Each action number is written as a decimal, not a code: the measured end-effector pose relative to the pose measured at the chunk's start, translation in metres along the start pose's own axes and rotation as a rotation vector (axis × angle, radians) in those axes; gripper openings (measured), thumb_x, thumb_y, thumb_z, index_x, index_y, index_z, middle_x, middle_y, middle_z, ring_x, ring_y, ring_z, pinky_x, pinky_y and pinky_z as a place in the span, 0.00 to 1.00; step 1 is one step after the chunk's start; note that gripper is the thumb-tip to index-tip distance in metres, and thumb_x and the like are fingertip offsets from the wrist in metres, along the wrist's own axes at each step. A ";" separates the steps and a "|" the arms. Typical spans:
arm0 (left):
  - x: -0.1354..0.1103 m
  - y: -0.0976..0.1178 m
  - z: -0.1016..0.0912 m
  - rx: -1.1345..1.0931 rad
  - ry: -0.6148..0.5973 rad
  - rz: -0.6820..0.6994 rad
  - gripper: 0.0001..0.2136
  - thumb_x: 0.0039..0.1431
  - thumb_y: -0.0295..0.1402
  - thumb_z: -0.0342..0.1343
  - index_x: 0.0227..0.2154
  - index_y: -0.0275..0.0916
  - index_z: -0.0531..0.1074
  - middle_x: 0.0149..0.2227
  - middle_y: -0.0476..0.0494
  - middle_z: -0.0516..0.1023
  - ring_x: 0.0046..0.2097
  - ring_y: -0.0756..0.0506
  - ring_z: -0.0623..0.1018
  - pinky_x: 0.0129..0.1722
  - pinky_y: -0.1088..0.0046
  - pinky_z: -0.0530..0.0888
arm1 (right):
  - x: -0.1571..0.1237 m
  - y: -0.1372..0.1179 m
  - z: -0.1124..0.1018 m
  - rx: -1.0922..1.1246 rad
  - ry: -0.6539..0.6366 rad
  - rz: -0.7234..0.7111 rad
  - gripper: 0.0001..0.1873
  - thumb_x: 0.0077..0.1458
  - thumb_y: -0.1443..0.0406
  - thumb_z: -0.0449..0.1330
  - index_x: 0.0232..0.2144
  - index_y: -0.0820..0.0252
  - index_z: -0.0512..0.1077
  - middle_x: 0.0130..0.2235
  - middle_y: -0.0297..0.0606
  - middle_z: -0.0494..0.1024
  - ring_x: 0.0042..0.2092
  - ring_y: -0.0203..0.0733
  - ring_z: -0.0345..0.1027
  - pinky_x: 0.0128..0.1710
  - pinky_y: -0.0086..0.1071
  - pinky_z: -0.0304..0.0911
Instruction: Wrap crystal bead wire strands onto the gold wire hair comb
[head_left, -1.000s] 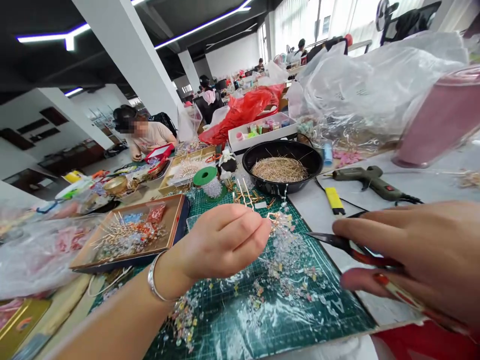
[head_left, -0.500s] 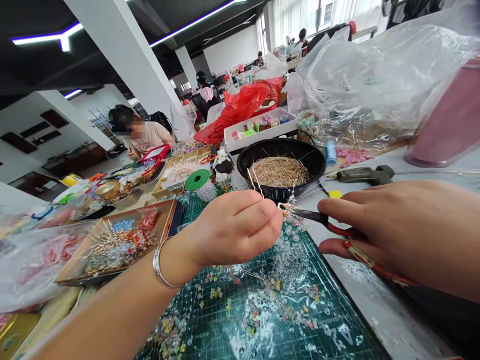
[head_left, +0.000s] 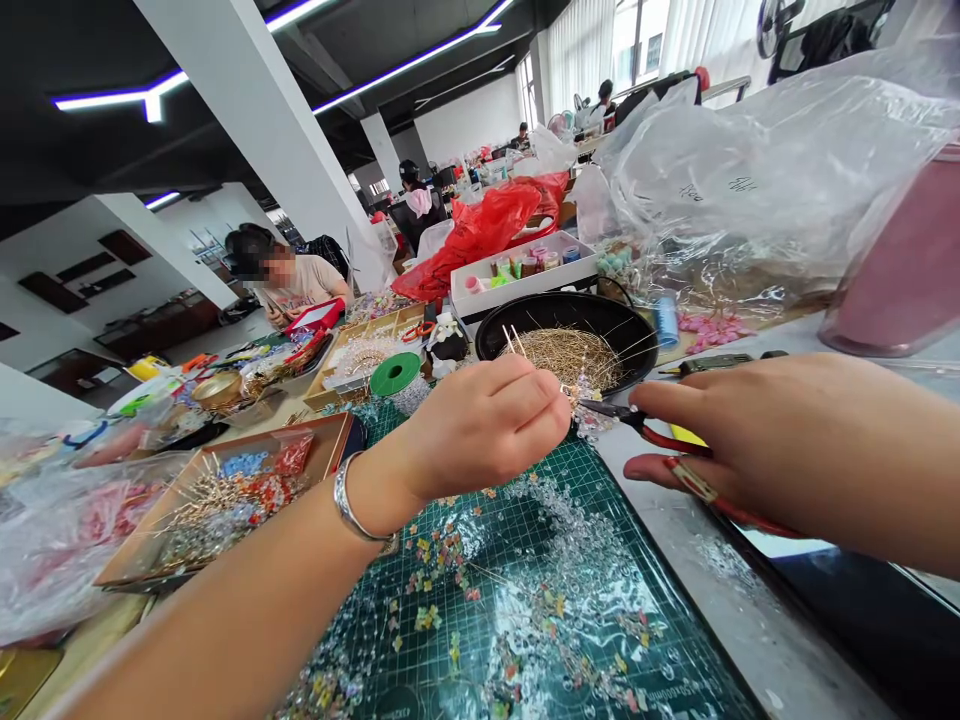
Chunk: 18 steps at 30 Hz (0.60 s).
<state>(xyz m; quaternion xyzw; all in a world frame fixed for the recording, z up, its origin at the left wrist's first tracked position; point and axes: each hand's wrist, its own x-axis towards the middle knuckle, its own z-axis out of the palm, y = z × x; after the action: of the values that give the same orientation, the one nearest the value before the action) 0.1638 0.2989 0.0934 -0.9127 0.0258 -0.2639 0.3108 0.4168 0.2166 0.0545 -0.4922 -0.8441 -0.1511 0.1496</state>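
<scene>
My left hand [head_left: 499,425], with a silver bangle on the wrist, pinches a gold two-pronged hairpin [head_left: 514,342]. Its prongs stick up above my fingers, and its beaded end [head_left: 576,395] comes out on the right side. In my right hand [head_left: 787,450] are pliers [head_left: 660,438] with red handles and dark jaws. The jaw tips meet the beaded end; whether they grip wire there is too small to tell. Both hands hover over the far part of a green cutting mat [head_left: 664,580], where clear beads [head_left: 574,525] and small coloured flower beads [head_left: 439,560] lie scattered.
A black bowl [head_left: 637,318] of thin gold wire pins stands just behind my hands. To the left are a green spool [head_left: 395,374] and a box [head_left: 341,432] of beaded pieces. Plastic bags [head_left: 750,150] crowd the back right. Another person [head_left: 300,285] sits across at left.
The view has shifted slightly, with the surroundings lower in it. My hands, still holding the hairpin and pliers, now sit closer to the bowl, and the prongs stand a little farther right.
</scene>
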 end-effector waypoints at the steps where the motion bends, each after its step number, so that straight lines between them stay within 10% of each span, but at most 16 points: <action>1: 0.000 -0.001 0.002 0.012 0.003 0.003 0.04 0.64 0.23 0.55 0.37 0.35 0.73 0.35 0.45 0.76 0.37 0.47 0.73 0.38 0.71 0.75 | 0.001 0.001 0.001 -0.005 -0.003 0.004 0.21 0.58 0.41 0.52 0.32 0.48 0.68 0.19 0.31 0.74 0.16 0.49 0.66 0.19 0.32 0.36; 18: 0.002 -0.026 0.032 0.088 0.007 0.044 0.07 0.66 0.23 0.52 0.36 0.33 0.75 0.35 0.44 0.76 0.37 0.46 0.70 0.36 0.71 0.75 | 0.031 0.015 0.005 -0.115 -0.259 0.192 0.27 0.60 0.39 0.45 0.38 0.49 0.71 0.22 0.36 0.75 0.22 0.49 0.68 0.22 0.33 0.38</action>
<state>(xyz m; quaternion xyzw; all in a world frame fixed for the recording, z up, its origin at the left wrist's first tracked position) 0.1791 0.3370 0.0877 -0.8965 0.0353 -0.2609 0.3564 0.4151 0.2506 0.0638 -0.5935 -0.7955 -0.1196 0.0250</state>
